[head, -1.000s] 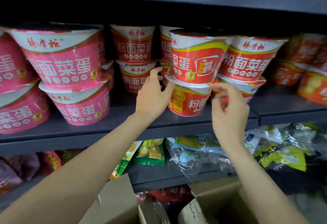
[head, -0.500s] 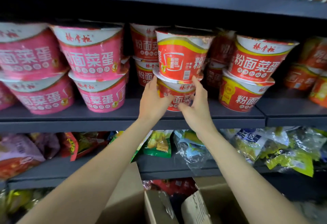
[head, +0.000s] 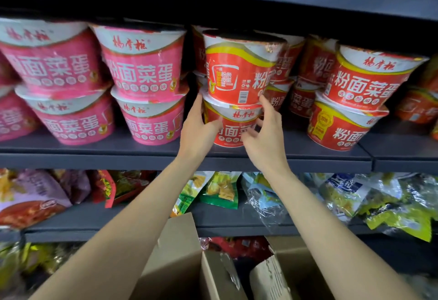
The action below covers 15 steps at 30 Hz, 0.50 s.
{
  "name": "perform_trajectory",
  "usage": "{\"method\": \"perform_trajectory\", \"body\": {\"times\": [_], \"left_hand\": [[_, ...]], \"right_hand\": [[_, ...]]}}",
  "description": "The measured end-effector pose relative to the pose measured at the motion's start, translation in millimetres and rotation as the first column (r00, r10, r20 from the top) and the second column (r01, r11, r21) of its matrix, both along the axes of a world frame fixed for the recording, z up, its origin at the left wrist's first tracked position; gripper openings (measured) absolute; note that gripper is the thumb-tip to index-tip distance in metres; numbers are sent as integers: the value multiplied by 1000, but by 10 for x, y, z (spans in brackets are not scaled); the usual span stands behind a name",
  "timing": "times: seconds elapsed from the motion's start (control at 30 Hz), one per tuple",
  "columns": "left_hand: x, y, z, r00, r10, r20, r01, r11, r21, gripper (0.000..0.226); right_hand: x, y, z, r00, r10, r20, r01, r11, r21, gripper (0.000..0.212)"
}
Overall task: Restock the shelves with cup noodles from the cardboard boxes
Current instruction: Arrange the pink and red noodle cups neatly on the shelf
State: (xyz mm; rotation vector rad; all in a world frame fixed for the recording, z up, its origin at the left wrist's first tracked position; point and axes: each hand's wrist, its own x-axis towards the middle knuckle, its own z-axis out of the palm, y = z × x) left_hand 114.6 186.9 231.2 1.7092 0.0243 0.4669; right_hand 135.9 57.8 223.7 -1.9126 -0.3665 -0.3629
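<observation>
Left hand [head: 198, 129], forearm raised from lower left, fingers curled around the left flank of the lower red cup [head: 233, 125], thumb on its front. Right hand [head: 265, 135] cups the right flank, fingers spread and bent, index tip reaching the rim seam. Just above the fingertips sits the upper red cup [head: 239, 71], stacked squarely, barcode facing out. Both stand near the front edge of the shelf [head: 147, 156]. Left of the fingers, pink cups [head: 144, 86] leave a narrow gap; right, more red cups [head: 355, 100]. Below the forearms, open cardboard boxes [head: 180, 259].
</observation>
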Motion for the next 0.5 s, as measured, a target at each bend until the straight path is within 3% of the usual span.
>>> {"method": "perform_trajectory", "body": {"times": [0.17,0.3,0.5], "left_hand": [[-141,57,-67,980,179,85,-186,978,91,54],[-137,36,-48,991,134,16,-135,986,97,55],[-151,101,15,997,76,-24,-73,992,100,57]], "right_hand": [[-168,196,-34,996,36,77,-22,984,-176,83],[-151,266,-99,983,-15,183,67,958,-281,89],[-117,208,-56,990,13,138,23,967,-255,81]]}}
